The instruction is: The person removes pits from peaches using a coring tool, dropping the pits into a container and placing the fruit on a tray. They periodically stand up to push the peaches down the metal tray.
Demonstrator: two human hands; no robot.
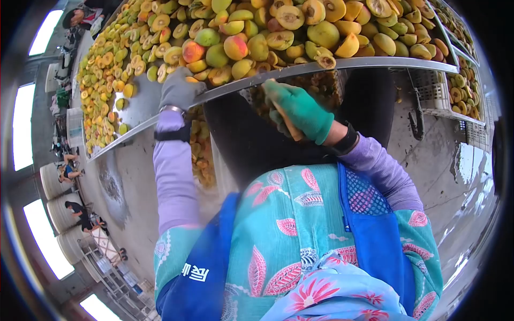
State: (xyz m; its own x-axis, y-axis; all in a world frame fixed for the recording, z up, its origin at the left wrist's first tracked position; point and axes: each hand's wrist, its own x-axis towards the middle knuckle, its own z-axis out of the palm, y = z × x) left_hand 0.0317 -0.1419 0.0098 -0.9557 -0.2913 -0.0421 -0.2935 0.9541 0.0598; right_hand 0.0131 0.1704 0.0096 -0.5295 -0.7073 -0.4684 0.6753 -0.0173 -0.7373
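My left hand (pixel 182 90), in a grey glove, lies over the metal rim of the table at the edge of the fruit pile, its fingers curled on a piece of yellow-orange fruit (pixel 192 79). My right hand (pixel 302 109), in a green glove, is closed around a tan, wooden-looking handle (pixel 289 123) just below the rim. Whatever the handle belongs to is mostly hidden by the glove. Yellow, green and reddish fruit (pixel 235 48), some whole and many halved, is heaped on the table (pixel 342 63) beyond both hands.
Below the rim, between my legs, a container holds more cut fruit (pixel 201 150). White crates (pixel 428 88) with fruit stand at the right, beside a dark hook-shaped object (pixel 416 115). Other people (pixel 79 214) and large pale tubs (pixel 53 179) are far off at the left.
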